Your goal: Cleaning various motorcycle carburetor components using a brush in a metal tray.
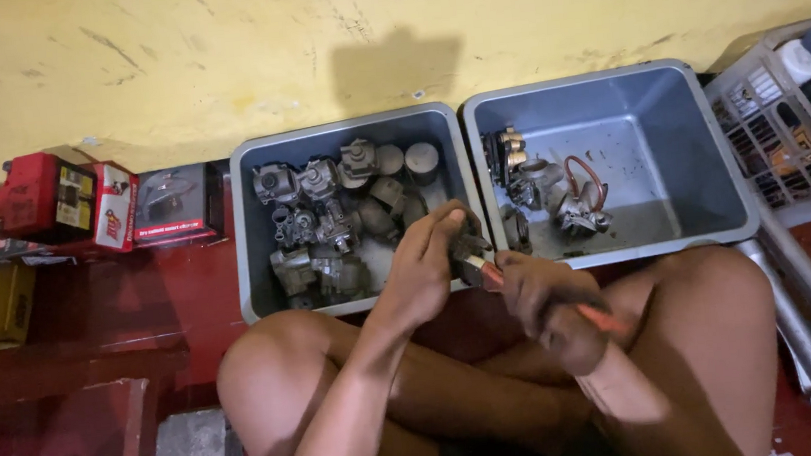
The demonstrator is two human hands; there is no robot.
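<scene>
Working a small metal part (471, 247) with red-handled pliers (528, 291), judging by the pose: left hand (424, 270) clenched on the part over the floor between two grey tubs (255, 270), right hand (554, 308) grasping the handles. Steady counter-pressure seems needed. Left tub: roughly ten carburettor pieces; right (714, 181): about three.

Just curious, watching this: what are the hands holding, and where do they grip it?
The right hand grips red-handled pliers by the handles. The left hand holds a small dark metal part at the pliers' tip.
</scene>
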